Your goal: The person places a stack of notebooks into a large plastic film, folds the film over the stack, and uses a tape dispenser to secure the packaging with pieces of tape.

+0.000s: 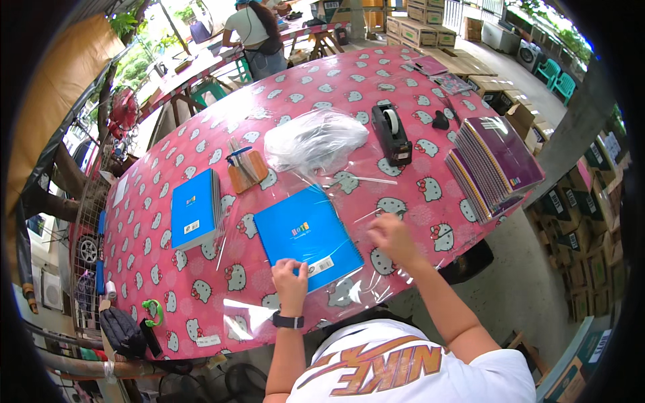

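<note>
In front of me lies a blue spiral notebook (302,225), tilted on the table, with a white label near its lower edge. Clear plastic film (369,285) glints around its near and right sides. My left hand (289,279) rests at the notebook's lower left corner, fingers curled and pressed together. Right of the notebook, my right hand (395,240) hovers over the film with its fingers pinched. What either hand holds, if anything, is too small to make out. Beyond the notebook lies a crumpled heap of clear plastic (316,141).
A blue notebook stack (193,208) sits left, a wooden pen holder (247,171) behind it. A black tape dispenser (392,138) stands farther back. Purple notebooks (497,158) are piled right. The table (154,201) has a pink patterned cover. Another person (252,33) stands beyond; boxes (578,221) line the right.
</note>
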`<state>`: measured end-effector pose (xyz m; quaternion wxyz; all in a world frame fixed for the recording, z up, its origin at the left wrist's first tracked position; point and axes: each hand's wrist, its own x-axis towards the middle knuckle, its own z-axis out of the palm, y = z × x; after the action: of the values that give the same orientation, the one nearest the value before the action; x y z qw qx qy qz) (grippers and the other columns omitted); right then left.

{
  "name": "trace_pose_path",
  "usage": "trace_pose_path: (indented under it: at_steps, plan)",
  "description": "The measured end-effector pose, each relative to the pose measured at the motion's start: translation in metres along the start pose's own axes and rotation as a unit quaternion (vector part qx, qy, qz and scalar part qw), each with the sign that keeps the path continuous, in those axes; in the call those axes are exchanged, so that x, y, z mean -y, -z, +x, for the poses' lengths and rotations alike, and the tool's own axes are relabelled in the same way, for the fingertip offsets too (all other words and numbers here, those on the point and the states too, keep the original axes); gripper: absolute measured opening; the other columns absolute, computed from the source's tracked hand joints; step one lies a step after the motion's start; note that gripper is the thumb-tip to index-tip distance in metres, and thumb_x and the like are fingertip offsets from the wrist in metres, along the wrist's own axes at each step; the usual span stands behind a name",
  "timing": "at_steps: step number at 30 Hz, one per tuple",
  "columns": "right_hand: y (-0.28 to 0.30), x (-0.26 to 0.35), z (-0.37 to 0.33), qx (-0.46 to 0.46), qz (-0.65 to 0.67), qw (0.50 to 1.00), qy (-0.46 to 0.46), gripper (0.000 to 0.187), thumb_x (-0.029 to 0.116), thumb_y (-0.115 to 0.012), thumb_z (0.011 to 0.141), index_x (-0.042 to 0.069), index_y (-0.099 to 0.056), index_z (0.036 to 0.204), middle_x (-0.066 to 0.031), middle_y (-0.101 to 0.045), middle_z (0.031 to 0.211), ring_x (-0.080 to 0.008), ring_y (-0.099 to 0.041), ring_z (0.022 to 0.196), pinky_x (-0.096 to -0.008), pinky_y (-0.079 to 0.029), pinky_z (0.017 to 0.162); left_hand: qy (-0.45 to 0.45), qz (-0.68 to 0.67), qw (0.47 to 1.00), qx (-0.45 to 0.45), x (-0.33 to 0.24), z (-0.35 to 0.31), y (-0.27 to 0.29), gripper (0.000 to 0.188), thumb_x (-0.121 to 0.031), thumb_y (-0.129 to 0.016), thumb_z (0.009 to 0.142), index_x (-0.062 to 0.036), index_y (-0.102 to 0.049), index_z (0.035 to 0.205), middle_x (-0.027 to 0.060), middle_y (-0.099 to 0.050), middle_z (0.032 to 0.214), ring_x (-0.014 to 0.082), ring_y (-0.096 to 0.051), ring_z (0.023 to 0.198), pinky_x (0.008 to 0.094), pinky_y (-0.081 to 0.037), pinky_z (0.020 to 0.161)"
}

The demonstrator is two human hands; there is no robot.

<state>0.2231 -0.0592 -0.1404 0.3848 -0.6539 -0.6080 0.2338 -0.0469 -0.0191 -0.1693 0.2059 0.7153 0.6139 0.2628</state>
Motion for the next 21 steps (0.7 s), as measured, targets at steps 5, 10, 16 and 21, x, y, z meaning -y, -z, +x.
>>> trace_pose_path:
  at_steps: [5, 10, 16, 21]
  plan:
    - [-0.079, -0.010, 0.027, 0.064, -0.085, 0.994, 0.021, 0.097, 0.042, -0.075, 0.067, 0.005, -0.024, 0.140, -0.0231, -0.033, 0.139, -0.0383, -0.034, 0.127, -0.0422, -0.031, 0.104, 0.003, 0.173, 0.975, -0.139, -0.003, 0.006, -0.001, 0.083, -0.035, -0.081, 0.060, -0.0069, -0.042, 0.128, 0.0218, -0.041, 0.130, 0.0367, -0.045, 0.115, 0.0438, -0.036, 0.097]
    - [-0.088, 0.016, 0.008, 0.103, -0.077, 0.991, -0.048, 0.112, 0.045, -0.077, 0.065, -0.002, -0.011, 0.142, -0.0284, -0.022, 0.142, -0.0410, -0.025, 0.132, -0.0430, -0.027, 0.107, 0.158, -0.119, 0.980, -0.019, 0.020, 0.004, -0.008, 0.128, -0.050, -0.084, 0.052, 0.0085, -0.009, 0.139, 0.0313, -0.031, 0.137, 0.0397, -0.034, 0.127, 0.0415, -0.031, 0.105]
    - [-0.095, -0.034, 0.004, -0.021, 0.244, 0.956, -0.163, 0.083, 0.038, -0.073, 0.072, -0.002, -0.035, 0.134, -0.0293, -0.050, 0.120, -0.0406, -0.051, 0.112, -0.0428, -0.041, 0.094, 0.155, -0.131, 0.979, 0.005, 0.020, 0.006, -0.009, 0.126, -0.044, -0.086, 0.051, 0.0072, -0.012, 0.139, 0.0291, -0.034, 0.136, 0.0373, -0.038, 0.126, 0.0407, -0.034, 0.103]
    - [-0.091, 0.012, 0.015, -0.016, -0.073, 0.993, -0.096, 0.052, 0.029, -0.072, 0.072, -0.003, -0.058, 0.110, -0.0248, -0.064, 0.091, -0.0390, -0.063, 0.085, -0.0450, -0.048, 0.079, 0.157, -0.246, 0.956, 0.042, 0.038, 0.004, 0.011, 0.114, -0.025, -0.085, 0.057, 0.0112, -0.014, 0.137, 0.0288, -0.041, 0.131, 0.0341, -0.044, 0.122, 0.0378, -0.036, 0.100]
